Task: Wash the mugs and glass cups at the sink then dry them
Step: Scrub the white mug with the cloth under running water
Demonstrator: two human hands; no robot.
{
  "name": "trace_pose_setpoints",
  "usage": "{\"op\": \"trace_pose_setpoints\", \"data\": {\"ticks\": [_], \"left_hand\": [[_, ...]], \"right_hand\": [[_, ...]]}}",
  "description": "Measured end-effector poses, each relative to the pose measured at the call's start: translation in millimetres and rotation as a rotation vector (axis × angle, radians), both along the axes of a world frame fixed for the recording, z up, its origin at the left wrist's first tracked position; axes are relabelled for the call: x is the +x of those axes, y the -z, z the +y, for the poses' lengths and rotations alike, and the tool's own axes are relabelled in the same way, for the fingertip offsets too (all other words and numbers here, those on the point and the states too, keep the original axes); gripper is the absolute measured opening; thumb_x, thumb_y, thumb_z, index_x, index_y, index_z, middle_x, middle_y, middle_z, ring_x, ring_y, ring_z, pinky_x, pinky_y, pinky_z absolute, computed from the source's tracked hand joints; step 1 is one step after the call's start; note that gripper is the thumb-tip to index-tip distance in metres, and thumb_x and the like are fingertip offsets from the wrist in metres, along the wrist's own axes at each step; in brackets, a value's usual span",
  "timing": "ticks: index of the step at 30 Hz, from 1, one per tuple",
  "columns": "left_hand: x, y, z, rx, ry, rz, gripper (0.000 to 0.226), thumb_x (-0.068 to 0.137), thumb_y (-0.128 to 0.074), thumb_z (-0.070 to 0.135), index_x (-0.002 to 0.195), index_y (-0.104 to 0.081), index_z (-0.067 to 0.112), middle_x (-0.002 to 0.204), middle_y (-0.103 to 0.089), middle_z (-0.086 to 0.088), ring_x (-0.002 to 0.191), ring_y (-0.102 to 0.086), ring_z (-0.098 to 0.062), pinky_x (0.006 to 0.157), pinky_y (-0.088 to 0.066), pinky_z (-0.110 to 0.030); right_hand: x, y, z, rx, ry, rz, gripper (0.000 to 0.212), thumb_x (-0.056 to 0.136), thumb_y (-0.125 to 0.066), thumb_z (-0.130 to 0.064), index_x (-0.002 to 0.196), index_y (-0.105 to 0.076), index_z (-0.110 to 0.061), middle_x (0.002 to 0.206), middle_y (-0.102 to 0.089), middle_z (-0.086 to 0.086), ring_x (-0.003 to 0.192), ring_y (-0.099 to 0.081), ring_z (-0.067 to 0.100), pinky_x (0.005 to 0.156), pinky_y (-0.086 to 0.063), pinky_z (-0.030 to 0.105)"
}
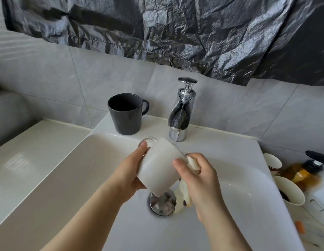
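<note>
A white mug [158,165] is tilted over the sink basin [230,205], its base up under the running water from the chrome tap [181,113]. My left hand [129,171] grips the mug from the left. My right hand [201,180] holds a pale sponge [192,164] pressed against the mug's right side. A dark grey mug [126,114] stands upright on the sink ledge behind, left of the tap. A glass cup's rim [148,139] peeks out behind the white mug.
The chrome drain [162,203] lies below the mug, with a pale foamy lump beside it. At the right edge stand two cream cups [291,191] and an amber pump bottle [305,171]. A beige counter [31,151] runs on the left.
</note>
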State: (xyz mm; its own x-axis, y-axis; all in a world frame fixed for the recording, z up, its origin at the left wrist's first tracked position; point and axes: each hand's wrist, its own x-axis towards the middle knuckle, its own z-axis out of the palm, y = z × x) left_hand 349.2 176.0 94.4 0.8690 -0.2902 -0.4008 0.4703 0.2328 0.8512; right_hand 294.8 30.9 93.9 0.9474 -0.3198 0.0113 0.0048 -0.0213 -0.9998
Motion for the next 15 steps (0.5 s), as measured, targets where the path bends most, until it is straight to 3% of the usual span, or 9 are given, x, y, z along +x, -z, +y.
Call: {"op": "trace_pose_setpoints", "data": {"ticks": [5,8,11,13,15], "left_hand": [[4,2,-2,0.076,-0.044,-0.218,0.023,0.092,-0.058,0.033,0.101,-0.063,0.012,0.086,-0.061,-0.012,0.075,-0.056,-0.024,0.059,-0.043,-0.03],[6,-5,5,0.039,-0.004,-0.341,0.041,0.074,-0.07,0.042,0.087,-0.057,0.005,0.074,-0.056,-0.006,0.065,-0.052,-0.018,0.056,-0.04,-0.026],[8,-13,16,0.274,0.061,-0.294,0.056,0.079,-0.055,0.068,0.056,-0.046,0.017,0.056,-0.045,0.006,0.053,-0.034,-0.012,0.054,-0.027,-0.024],[9,-12,19,0.432,0.12,-0.226,0.056,0.091,-0.039,0.059,0.055,-0.04,0.016,0.055,-0.045,0.004,0.049,-0.032,-0.013,0.05,-0.024,-0.023],[8,-11,21,0.423,0.145,-0.168,0.05,0.095,-0.043,0.05,0.059,-0.04,0.015,0.057,-0.047,0.003,0.046,-0.035,-0.013,0.045,-0.024,-0.021]], "right_hand": [[-1,-4,-8,-0.026,-0.001,-0.018,0.018,0.078,-0.073,-0.017,0.071,-0.059,-0.025,0.054,-0.053,-0.015,0.052,-0.046,0.004,0.051,-0.04,0.015],[-3,-9,-16,0.034,-0.077,-0.017,0.016,0.079,-0.071,-0.012,0.073,-0.059,-0.021,0.049,-0.049,-0.005,0.05,-0.043,0.017,0.05,-0.038,0.028],[-7,-10,-21,0.069,-0.187,0.015,0.017,0.08,-0.068,-0.006,0.074,-0.059,-0.019,0.044,-0.045,-0.003,0.044,-0.037,0.018,0.052,-0.03,0.034],[-7,-7,-24,0.016,-0.228,0.048,0.025,0.079,-0.071,-0.007,0.068,-0.062,-0.027,0.045,-0.047,-0.005,0.04,-0.04,0.017,0.052,-0.032,0.03],[-7,-4,-25,-0.032,-0.235,0.068,0.027,0.077,-0.075,-0.012,0.066,-0.062,-0.033,0.045,-0.048,-0.007,0.04,-0.041,0.015,0.052,-0.035,0.03]]}}
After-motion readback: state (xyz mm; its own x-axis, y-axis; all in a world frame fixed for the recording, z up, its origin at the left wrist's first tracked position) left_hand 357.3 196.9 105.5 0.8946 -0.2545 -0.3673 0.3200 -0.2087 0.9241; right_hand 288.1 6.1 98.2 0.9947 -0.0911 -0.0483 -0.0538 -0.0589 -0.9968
